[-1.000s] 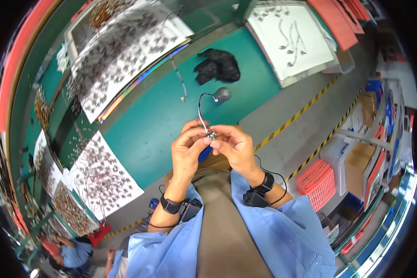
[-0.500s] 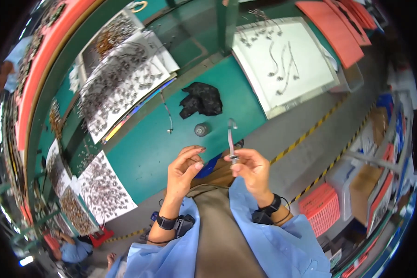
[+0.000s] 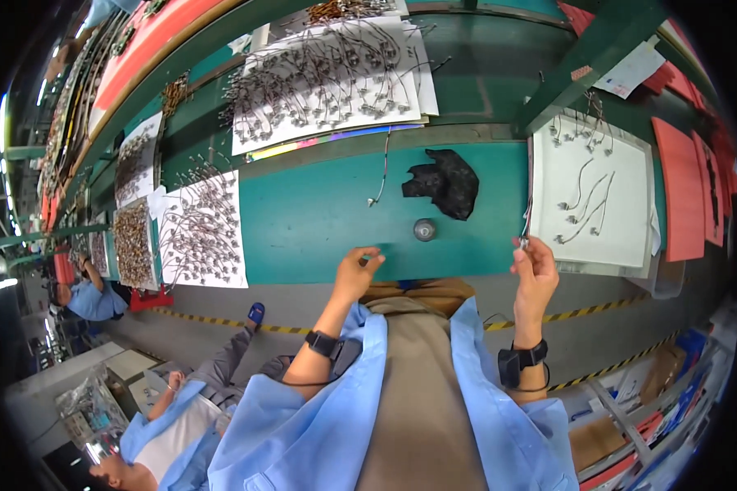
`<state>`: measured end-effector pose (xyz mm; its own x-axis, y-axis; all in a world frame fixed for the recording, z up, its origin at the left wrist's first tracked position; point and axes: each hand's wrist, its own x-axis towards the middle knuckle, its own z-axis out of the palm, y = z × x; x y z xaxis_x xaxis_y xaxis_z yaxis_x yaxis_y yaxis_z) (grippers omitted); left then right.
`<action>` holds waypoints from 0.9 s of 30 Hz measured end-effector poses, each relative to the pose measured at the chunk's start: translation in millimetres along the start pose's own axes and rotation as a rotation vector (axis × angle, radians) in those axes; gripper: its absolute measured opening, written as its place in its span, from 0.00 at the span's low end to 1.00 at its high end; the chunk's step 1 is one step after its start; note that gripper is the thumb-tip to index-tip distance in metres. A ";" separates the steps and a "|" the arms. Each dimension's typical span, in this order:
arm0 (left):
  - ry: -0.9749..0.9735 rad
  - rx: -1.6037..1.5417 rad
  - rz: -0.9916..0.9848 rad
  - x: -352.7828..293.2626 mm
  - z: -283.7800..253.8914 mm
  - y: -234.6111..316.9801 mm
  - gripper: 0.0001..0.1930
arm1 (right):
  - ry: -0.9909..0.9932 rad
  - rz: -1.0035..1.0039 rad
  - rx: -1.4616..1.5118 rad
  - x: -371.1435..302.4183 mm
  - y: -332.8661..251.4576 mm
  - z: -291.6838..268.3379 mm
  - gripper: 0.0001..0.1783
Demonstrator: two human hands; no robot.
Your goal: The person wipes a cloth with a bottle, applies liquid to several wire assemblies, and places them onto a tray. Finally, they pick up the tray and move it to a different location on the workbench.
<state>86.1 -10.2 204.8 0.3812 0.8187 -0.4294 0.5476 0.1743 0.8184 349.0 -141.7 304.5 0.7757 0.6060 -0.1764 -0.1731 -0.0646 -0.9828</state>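
Note:
My right hand (image 3: 535, 270) pinches a short wire with a small metal end piece (image 3: 525, 227), held upright at the left edge of a white tray (image 3: 626, 164) that carries a few similar wired pieces. My left hand (image 3: 356, 272) hovers empty over the front edge of the green bench (image 3: 319, 221), fingers loosely curled and apart. Both wrists wear black bands with cables.
A small round metal part (image 3: 424, 229) and a crumpled black bag (image 3: 444, 182) lie on the bench between my hands. A loose wire (image 3: 382, 168) lies behind them. White sheets (image 3: 327, 78) covered with several wired parts fill the back and left. Two other people sit at lower left.
My hands have parted: the right hand carried the wire out to the right toward the white tray, and the left hand let go and stayed near the bench front.

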 end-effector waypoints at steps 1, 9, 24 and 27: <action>0.008 0.042 -0.019 9.3 -3.7 -8.9 0.15 | 0.039 0.001 -0.010 6.1 3.0 7.1 0.15; 0.201 0.337 0.003 85.0 -29.2 -54.7 0.15 | 0.207 -0.097 -0.116 60.7 10.3 17.6 0.14; 0.091 0.466 0.148 161.5 -23.8 -31.9 0.16 | 0.264 -0.044 -0.168 86.5 26.6 12.0 0.15; 0.075 0.375 0.178 168.6 -22.1 -37.5 0.12 | 0.265 -0.026 -0.183 89.2 29.5 16.5 0.15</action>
<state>113.4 133.4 110.2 0.4467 0.8580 -0.2536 0.7165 -0.1733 0.6757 403.1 -76.5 260.7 0.9137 0.3831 -0.1361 -0.0581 -0.2082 -0.9764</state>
